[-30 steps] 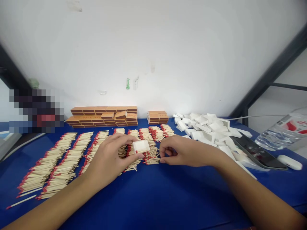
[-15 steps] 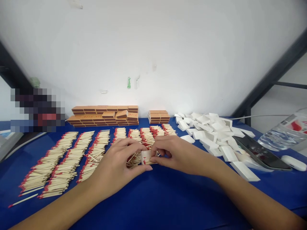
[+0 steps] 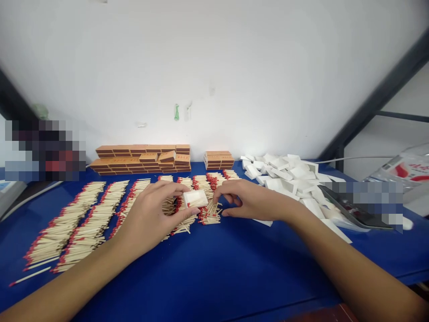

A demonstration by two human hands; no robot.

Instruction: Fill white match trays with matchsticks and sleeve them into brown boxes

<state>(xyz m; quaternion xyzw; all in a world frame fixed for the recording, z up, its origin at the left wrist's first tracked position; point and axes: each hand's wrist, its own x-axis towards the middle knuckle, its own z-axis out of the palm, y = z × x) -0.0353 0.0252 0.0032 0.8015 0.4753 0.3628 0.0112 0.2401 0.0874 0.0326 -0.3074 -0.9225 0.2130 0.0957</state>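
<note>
My left hand (image 3: pixel 157 214) grips a small white matchbox tray (image 3: pixel 195 198) between thumb and fingers. A few matches with red heads lie inside the tray. Just to the right, my right hand (image 3: pixel 239 199) hovers with thumb and fingers apart and nothing visible between them. Its fingertips are beside a row of loose matches (image 3: pixel 210 214) on the blue tabletop (image 3: pixel 214 273). More rows of red-headed matches (image 3: pixel 83 228) stretch out to the left, partly hidden behind my left hand.
Stacked orange-brown matchboxes (image 3: pixel 134 165) line the wall, with a smaller stack (image 3: pixel 219 160) beside them. A heap of white trays (image 3: pixel 284 172) spreads at the right, near a phone (image 3: pixel 348 208) and a clear plastic bottle (image 3: pixel 405 167). One single match (image 3: pixel 30 276) lies at front left.
My right hand has moved away from the tray to the right, its fingers opening. My left hand has lifted the tray slightly up and left. The view has shifted a little.
</note>
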